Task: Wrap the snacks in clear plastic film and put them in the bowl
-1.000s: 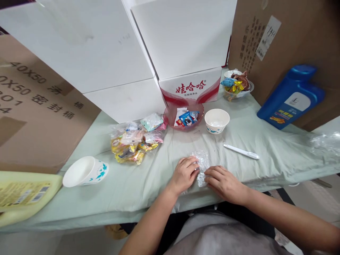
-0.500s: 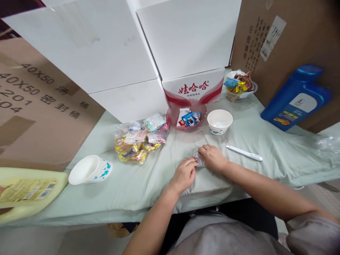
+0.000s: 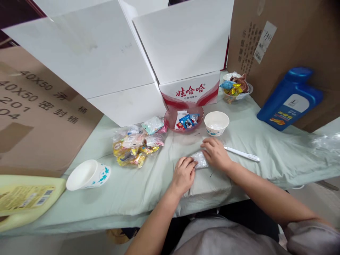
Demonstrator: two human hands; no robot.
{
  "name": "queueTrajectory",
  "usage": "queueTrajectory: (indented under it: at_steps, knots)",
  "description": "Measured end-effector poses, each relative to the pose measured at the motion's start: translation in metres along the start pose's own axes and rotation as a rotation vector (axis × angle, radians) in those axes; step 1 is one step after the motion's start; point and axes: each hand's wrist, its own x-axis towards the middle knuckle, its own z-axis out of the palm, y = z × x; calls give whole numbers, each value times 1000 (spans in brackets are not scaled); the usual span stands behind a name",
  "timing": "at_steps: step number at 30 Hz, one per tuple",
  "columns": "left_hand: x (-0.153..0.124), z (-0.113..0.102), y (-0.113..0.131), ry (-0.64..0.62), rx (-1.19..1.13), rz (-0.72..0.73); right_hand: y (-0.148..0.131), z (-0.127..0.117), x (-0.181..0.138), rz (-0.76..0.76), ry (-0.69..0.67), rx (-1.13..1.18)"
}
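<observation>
A small piece of clear bubble wrap (image 3: pixel 201 160) lies flat on the cloth between my two hands. My left hand (image 3: pixel 183 173) is at its left edge, fingers bent over it and holding it down. My right hand (image 3: pixel 216 154) is at its right side, palm down with fingers stretched forward and nothing seen in them. Just right of that hand lies a white utility knife (image 3: pixel 243 154). A white paper bowl (image 3: pixel 216 123) with a blue leaf print stands upright beyond my right fingertips.
Left of centre is a pile of wrapped snacks (image 3: pixel 136 143), beside a pink glass bowl (image 3: pixel 170 122) holding small packets. Another paper bowl (image 3: pixel 99 175) lies tilted near a yellow jug (image 3: pixel 29 198). A blue bottle (image 3: pixel 289 101) and cartons (image 3: pixel 190 42) stand behind.
My hands have moved apart, and more of the bubble wrap shows flat between them. My right fingers have come off it and stretched forward. The view has shifted slightly.
</observation>
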Motion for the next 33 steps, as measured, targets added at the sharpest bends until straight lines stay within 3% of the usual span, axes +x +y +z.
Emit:
queueTrajectory:
  at_steps: [3, 7, 12, 16, 18, 22, 25, 28, 33]
  knots:
    - [-2, -1, -3, 55, -43, -18, -13, 5, -17, -244, -113, 144]
    - [-5, -3, -4, 130, -44, -43, -25, 13, -28, -242, -185, 152]
    - [-5, 0, -1, -48, 9, 115, -6, -8, -7, -366, -343, 272]
    - [-3, -4, -5, -37, 56, 109, 12, -18, -7, -172, -210, 216]
    - [6, -16, -7, 6, 56, 67, 15, -13, -15, -150, -147, 137]
    - [54, -49, -3, 238, 145, -40, 13, -3, -27, -228, -179, 58]
    - [108, -58, 12, 358, 202, 37, 13, -2, -27, -217, -204, 68]
    - [159, -39, 24, 291, 198, 152, 16, -5, -26, -241, -227, 117]
    - [202, 15, 23, -28, 219, 145, 20, -8, -27, -235, -272, 150]
